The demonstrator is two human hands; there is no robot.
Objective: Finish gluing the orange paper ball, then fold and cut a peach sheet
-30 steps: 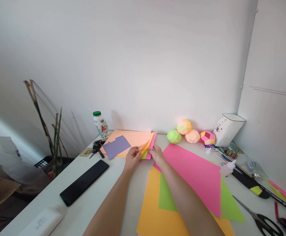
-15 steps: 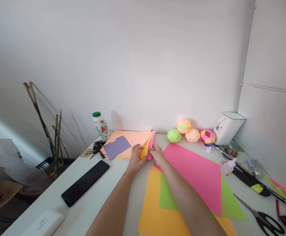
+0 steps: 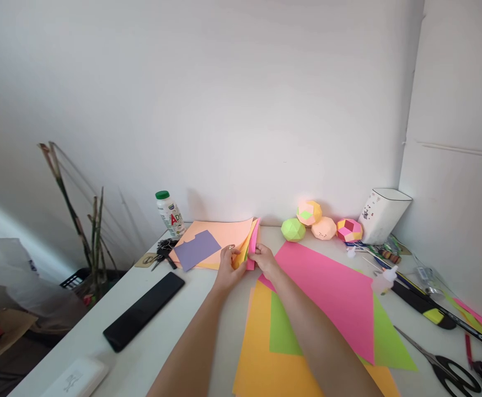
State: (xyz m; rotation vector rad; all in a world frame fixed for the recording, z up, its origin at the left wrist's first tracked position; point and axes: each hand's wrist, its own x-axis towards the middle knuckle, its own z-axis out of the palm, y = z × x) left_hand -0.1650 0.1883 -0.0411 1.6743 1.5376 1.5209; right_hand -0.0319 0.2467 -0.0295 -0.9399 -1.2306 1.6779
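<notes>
A stack of coloured paper [image 3: 230,229], peach on top with orange and pink sheets beneath, lies against the wall. My left hand [image 3: 229,268] grips the stack's right edge, its fingers curled over the lifted peach and orange sheets. At the same edge, my right hand [image 3: 264,260] pinches the pink sheet [image 3: 252,248] between thumb and fingers. The sheets fan apart between both hands. On the left part of the stack rests a purple paper piece [image 3: 197,250] with a notched edge. How many sheets each hand has is hidden.
Larger pink [image 3: 327,292], green and orange sheets lie under my right forearm. Paper polyhedra [image 3: 323,227] stand by the wall. Scissors [image 3: 443,361], a glue bottle [image 3: 385,280] and a cutter [image 3: 423,306] are at right. A phone [image 3: 144,311], keys [image 3: 164,251] and a white bottle [image 3: 170,216] are at left.
The lifted sheets have spread slightly, and a bit of green shows between them near my right fingers. Both hands stay at nearly the same place.
</notes>
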